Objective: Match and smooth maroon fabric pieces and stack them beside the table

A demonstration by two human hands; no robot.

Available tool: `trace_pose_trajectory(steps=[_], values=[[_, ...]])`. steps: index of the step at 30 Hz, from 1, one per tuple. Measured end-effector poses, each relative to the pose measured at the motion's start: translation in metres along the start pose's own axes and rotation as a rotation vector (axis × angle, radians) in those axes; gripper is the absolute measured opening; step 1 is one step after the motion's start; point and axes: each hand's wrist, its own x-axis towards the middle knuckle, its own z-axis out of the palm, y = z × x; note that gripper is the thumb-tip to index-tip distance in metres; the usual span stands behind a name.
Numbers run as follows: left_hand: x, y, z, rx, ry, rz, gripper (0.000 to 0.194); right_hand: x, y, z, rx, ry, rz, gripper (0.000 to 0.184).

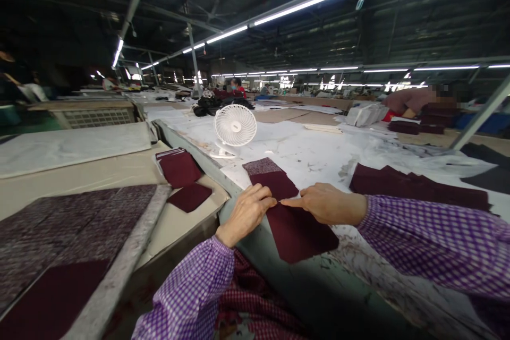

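Observation:
Two maroon fabric pieces lie at the table's edge in front of me. The upper piece [274, 183] has a speckled grey-maroon band at its far end, and the lower piece [298, 234] spreads toward me over the edge. My left hand [249, 210] is closed, its thumb and forefinger pinching the fabric where the two pieces meet. From the other side my right hand [329, 203] reaches the same spot, its forefinger straight against the fabric edge and its other fingers curled under. The right thumb is hidden. The fingertips of both hands nearly touch.
A white clip fan [235, 126] stands beyond the fabric. Maroon stacks [179, 167] and speckled panels [79, 223] lie on the left. More maroon fabric [414, 186] is on the white-covered table [311, 149] at right. A co-worker [414, 101] bends over bundles farther back.

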Motion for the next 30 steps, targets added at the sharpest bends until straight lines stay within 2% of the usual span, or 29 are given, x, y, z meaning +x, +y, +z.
trace_pose_trajectory(steps=[4,7,11,15,19,22,25,28,30], values=[[-0.007,-0.005,0.003,-0.198,0.088,-0.105,0.023,0.005,-0.001,-0.007,-0.022,0.006,-0.04,0.065],[-0.011,-0.008,0.004,-0.265,0.116,-0.136,0.021,0.008,-0.002,-0.011,-0.04,0.017,-0.074,0.065],[-0.016,-0.01,0.007,-0.331,0.143,-0.151,0.022,0.01,-0.004,-0.021,-0.109,-0.061,-0.096,0.067],[-0.02,-0.013,0.009,-0.49,0.21,-0.266,0.018,0.011,-0.007,-0.03,-0.124,-0.1,-0.125,0.07],[-0.018,-0.01,0.009,-0.484,0.197,-0.292,0.013,0.011,-0.004,-0.03,-0.128,-0.096,-0.135,0.072],[-0.015,-0.008,0.009,-0.443,0.17,-0.26,0.013,0.013,-0.003,-0.027,-0.142,-0.064,-0.16,0.073],[-0.017,-0.009,0.007,-0.498,0.163,-0.253,0.016,0.015,-0.006,-0.022,-0.171,0.005,-0.194,0.072],[-0.021,-0.01,0.005,-0.608,0.183,-0.318,0.017,0.015,-0.011,-0.011,-0.195,0.099,-0.2,0.069],[-0.022,-0.008,0.003,-0.637,0.202,-0.389,0.018,0.013,-0.01,-0.001,-0.162,0.174,-0.137,0.065]])
